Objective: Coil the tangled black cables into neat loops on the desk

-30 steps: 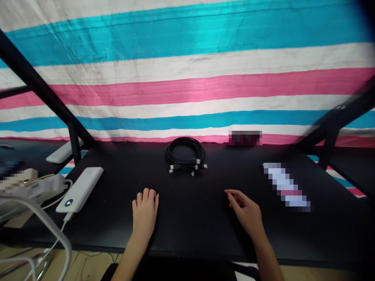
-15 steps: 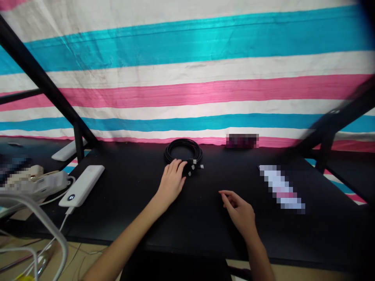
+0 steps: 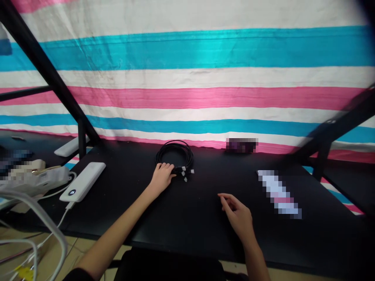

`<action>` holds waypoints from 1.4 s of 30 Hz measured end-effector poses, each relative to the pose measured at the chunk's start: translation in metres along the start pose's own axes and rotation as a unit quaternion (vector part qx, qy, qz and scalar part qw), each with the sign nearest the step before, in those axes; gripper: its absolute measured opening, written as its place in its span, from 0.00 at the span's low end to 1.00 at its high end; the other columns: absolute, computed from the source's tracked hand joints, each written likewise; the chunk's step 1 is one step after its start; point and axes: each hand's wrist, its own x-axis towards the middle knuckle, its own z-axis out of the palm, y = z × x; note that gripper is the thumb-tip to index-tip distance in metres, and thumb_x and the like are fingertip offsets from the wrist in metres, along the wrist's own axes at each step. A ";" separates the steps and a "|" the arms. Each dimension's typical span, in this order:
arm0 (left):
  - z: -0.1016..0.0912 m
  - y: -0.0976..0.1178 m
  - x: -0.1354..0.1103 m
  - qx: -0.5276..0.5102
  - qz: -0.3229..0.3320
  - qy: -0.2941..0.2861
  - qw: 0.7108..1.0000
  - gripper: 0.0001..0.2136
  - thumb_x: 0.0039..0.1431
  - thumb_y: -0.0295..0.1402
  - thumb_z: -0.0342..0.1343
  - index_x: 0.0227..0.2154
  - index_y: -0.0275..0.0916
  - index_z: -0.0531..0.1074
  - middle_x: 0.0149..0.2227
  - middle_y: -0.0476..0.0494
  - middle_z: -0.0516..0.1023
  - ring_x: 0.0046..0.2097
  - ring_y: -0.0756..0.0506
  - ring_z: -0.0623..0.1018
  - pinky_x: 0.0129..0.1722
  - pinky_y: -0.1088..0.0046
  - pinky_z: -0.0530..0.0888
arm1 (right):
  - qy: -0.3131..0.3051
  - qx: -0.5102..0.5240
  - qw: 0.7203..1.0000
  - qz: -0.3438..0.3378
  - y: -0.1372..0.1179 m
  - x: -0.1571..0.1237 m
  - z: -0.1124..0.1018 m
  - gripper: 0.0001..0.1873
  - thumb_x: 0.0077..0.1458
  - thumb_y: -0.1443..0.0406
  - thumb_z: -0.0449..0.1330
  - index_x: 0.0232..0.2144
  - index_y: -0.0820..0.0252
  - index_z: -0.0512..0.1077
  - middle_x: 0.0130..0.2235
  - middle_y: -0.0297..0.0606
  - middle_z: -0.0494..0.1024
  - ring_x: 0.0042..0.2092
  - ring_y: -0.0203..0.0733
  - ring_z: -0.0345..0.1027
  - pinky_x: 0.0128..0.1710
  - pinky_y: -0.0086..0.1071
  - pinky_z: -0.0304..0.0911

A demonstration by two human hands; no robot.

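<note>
A coil of black cables (image 3: 190, 157) lies near the back of the black desk, with several pale plug ends (image 3: 184, 174) poking out at its front right. Fingers of my left hand (image 3: 161, 177) are closed over the front left part of the coil, and they hide some of the cable there. My right hand (image 3: 238, 212) rests over the desk to the right, apart from the coil. Its fingers are loosely curled, a gap shows between thumb and fingers, and I see nothing in it.
A white power bank (image 3: 83, 181) with a white cable plugged in lies at left, near a power strip (image 3: 55, 179). On the right is a blurred-out pale phone-like object (image 3: 279, 193); a dark blurred-out one (image 3: 241, 145) is at the back. Black frame bars (image 3: 58, 93) slope at both sides.
My left hand and the cable coil have shifted a little to the left. My right hand has stayed in nearly the same place, and the view has tilted slightly.
</note>
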 end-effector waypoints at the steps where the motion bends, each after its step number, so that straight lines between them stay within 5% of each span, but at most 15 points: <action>1: -0.003 -0.007 -0.008 0.005 -0.008 0.003 1.000 0.06 0.59 0.31 0.54 0.39 0.40 0.69 0.39 0.40 0.76 0.44 0.40 0.72 0.48 0.62 0.62 | 0.001 -0.001 1.000 0.000 0.000 0.000 0.000 0.20 0.54 0.50 0.53 0.36 0.55 0.77 0.21 0.32 0.71 0.23 0.39 0.66 0.25 0.30 0.57; 9: -0.034 -0.080 -0.061 0.045 -0.111 0.039 0.992 0.08 0.58 0.31 0.54 0.41 0.39 0.71 0.39 0.39 0.77 0.44 0.38 0.74 0.46 0.61 0.64 | 0.004 -0.034 0.999 0.005 0.003 0.001 -0.003 0.22 0.51 0.48 0.53 0.37 0.54 0.77 0.21 0.33 0.73 0.23 0.40 0.68 0.23 0.29 0.59; 16: -0.041 -0.124 -0.073 0.016 -0.163 0.077 0.984 0.09 0.56 0.33 0.56 0.40 0.39 0.72 0.38 0.40 0.76 0.44 0.38 0.75 0.48 0.58 0.66 | -0.007 -0.066 0.997 0.035 0.006 0.004 -0.002 0.24 0.49 0.47 0.53 0.39 0.53 0.77 0.23 0.33 0.76 0.27 0.43 0.72 0.25 0.30 0.60; 22: -0.044 -0.119 -0.069 -0.046 -0.130 0.063 0.988 0.18 0.56 0.36 0.57 0.49 0.39 0.68 0.45 0.41 0.75 0.48 0.41 0.74 0.49 0.62 0.68 | -0.009 -0.071 0.996 0.044 0.003 0.004 -0.003 0.24 0.49 0.47 0.53 0.39 0.53 0.77 0.23 0.33 0.76 0.27 0.43 0.72 0.26 0.30 0.60; 28: -0.055 -0.111 -0.060 -0.062 -0.157 0.042 0.985 0.12 0.58 0.31 0.51 0.44 0.39 0.73 0.44 0.39 0.77 0.47 0.39 0.75 0.45 0.62 0.70 | -0.006 -0.076 0.996 0.046 0.000 0.003 -0.003 0.25 0.49 0.47 0.52 0.39 0.54 0.77 0.23 0.33 0.75 0.26 0.42 0.71 0.26 0.30 0.60; 35: -0.078 -0.106 -0.049 -0.080 -0.177 -0.012 0.981 0.23 0.46 0.24 0.55 0.49 0.45 0.72 0.46 0.48 0.78 0.49 0.42 0.75 0.48 0.67 0.69 | 0.004 -0.075 0.997 0.032 0.002 0.002 0.000 0.24 0.50 0.47 0.53 0.39 0.53 0.77 0.23 0.33 0.76 0.26 0.42 0.71 0.26 0.30 0.59; 39: -0.080 -0.102 -0.022 -0.089 -0.240 -0.015 0.967 0.18 0.57 0.32 0.51 0.50 0.43 0.70 0.44 0.47 0.79 0.45 0.45 0.77 0.46 0.70 0.71 | 0.009 -0.072 0.997 0.027 0.002 0.002 0.001 0.22 0.51 0.48 0.52 0.38 0.53 0.77 0.22 0.32 0.75 0.25 0.41 0.70 0.25 0.30 0.59; 42: -0.073 -0.104 0.004 -0.087 -0.299 -0.035 0.950 0.18 0.62 0.41 0.49 0.51 0.39 0.69 0.45 0.41 0.77 0.48 0.42 0.75 0.47 0.63 0.71 | 0.008 -0.067 0.998 0.016 -0.001 0.001 0.001 0.22 0.52 0.48 0.52 0.37 0.53 0.77 0.22 0.32 0.74 0.24 0.40 0.68 0.25 0.30 0.58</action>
